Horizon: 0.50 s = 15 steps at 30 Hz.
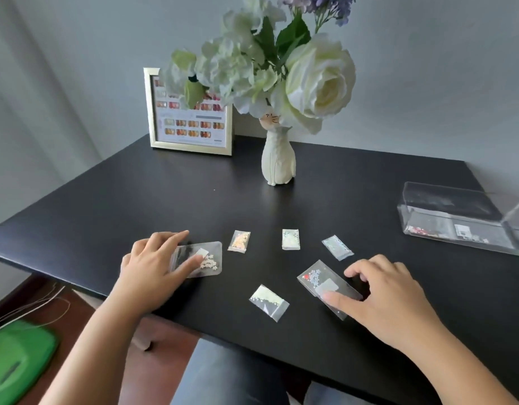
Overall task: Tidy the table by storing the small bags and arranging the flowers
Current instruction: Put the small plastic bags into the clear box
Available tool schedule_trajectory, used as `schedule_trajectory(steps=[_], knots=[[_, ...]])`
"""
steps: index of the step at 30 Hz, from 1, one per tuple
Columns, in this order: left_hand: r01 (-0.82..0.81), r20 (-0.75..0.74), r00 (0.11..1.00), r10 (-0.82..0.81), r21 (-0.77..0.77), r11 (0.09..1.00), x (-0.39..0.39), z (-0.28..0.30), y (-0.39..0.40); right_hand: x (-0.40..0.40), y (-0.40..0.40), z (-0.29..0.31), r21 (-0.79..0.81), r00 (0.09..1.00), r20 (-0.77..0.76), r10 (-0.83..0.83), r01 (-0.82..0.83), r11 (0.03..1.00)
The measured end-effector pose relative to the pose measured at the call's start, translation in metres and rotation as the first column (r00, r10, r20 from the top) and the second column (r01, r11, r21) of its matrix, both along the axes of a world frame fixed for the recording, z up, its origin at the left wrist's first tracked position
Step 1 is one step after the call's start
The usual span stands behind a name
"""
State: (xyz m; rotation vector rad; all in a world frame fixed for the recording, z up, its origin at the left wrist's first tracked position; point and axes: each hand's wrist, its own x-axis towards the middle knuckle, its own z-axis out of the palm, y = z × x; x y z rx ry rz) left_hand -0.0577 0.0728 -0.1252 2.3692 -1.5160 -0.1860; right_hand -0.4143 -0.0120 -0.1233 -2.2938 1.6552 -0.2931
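While both hands rest on bags, here is how I read it:

Step in hand: gathering the small bags; none of the loose ones is stored yet, as far as I can judge.
Left hand (156,260): fingers spread flat, pressing the left clear bag (204,258) onto the black table (135,194); not closed around it.
Right hand (381,290): thumb on the near end of the right clear bag (325,285), fingers curled at its far edge, pinching it but not lifting it.
Left clear bag's axis: long side runs left to right, beads toward the right end.
Right clear bag's axis: diagonal, far-left corner to near-right corner, beads at the far-left end.
Other bags: four smaller ones lie apart between my hands and beyond, toward the vase (278,159).
Clear box (457,238): far right, lid open, some items already inside.
Next move: I think I must lift each bag off the table and carry it right to the box.
Flowers (281,62): standing in the vase, untouched.
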Motion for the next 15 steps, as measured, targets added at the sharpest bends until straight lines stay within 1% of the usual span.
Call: schedule_trajectory(steps=[3,5,7,10,12,15], knots=[[0.007,0.038,0.999,-0.008,0.018,1.000,0.007,-0.006,0.004,0.008,0.008,-0.001,-0.028,0.994,-0.094,-0.050,0.047,0.998],[0.020,0.035,0.999,-0.021,0.021,1.000,0.009,-0.004,0.005,0.011,0.011,-0.002,-0.016,0.996,-0.075,-0.047,0.046,0.999],[0.031,-0.016,0.999,-0.031,0.014,0.999,0.010,-0.002,0.004,0.012,0.012,-0.001,0.023,0.999,0.024,-0.043,0.042,0.999],[0.057,-0.127,0.990,-0.061,-0.033,0.998,0.011,0.000,-0.001,0.008,0.012,0.001,0.090,0.972,0.229,-0.059,0.039,0.995],[0.066,-0.218,0.972,-0.091,-0.119,0.991,0.010,0.000,-0.005,0.005,0.011,0.002,0.112,0.939,0.336,-0.072,0.036,0.993],[0.065,-0.341,0.926,-0.163,-0.280,0.958,0.000,0.000,-0.014,-0.002,0.008,0.000,0.125,0.898,0.433,-0.081,0.029,0.992]])
